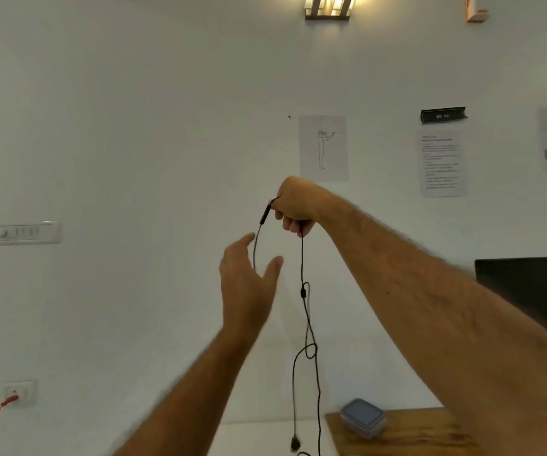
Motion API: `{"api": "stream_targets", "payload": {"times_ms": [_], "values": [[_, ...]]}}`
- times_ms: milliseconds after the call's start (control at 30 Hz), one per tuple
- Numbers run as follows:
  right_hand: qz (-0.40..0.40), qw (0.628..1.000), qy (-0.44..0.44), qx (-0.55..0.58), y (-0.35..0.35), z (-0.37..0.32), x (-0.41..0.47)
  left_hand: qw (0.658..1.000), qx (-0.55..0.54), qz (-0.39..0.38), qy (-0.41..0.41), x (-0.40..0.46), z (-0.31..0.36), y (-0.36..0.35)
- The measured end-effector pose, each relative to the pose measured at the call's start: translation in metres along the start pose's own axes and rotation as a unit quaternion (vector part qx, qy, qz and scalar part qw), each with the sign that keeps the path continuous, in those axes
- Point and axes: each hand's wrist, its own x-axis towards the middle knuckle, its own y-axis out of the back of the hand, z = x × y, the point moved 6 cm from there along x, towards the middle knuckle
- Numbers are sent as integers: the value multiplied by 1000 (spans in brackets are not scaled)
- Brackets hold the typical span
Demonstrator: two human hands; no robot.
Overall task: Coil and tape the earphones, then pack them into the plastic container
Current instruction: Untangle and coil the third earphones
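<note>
My right hand (297, 202) is raised in front of the wall and grips the black earphone cable (302, 268) near its top. A black inline piece sticks out beside the fist, and a short length of cable curves down from it. The long part hangs straight down, loops once around itself and ends with a plug near the frame's bottom. My left hand (247, 278) sits just below and left of the right one, fingers spread and relaxed, with the short curved length of cable passing in front of it. The plastic container (362, 417), lid on, rests on the wooden table (413, 432) at the lower right.
A white wall fills most of the view, with paper sheets (323, 148) and a wall lamp (328, 8). A switch panel (27, 232) and a socket with a red cable (19, 394) are at the left. A dark monitor (528, 287) stands at the right.
</note>
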Motion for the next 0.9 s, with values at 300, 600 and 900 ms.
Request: {"api": "stream_targets", "payload": {"times_ms": [300, 600, 900], "values": [[29, 993, -97, 52, 9, 21, 11, 956, -117, -237, 125, -46, -10, -47], [-117, 969, -205, -69, 13, 102, 4, 930, -99, -313, 165, 2, -9, -13], [-328, 943, -50, 28, -6, 82, -26, 928, 127, -345, 59, 48, 29, -24]]}}
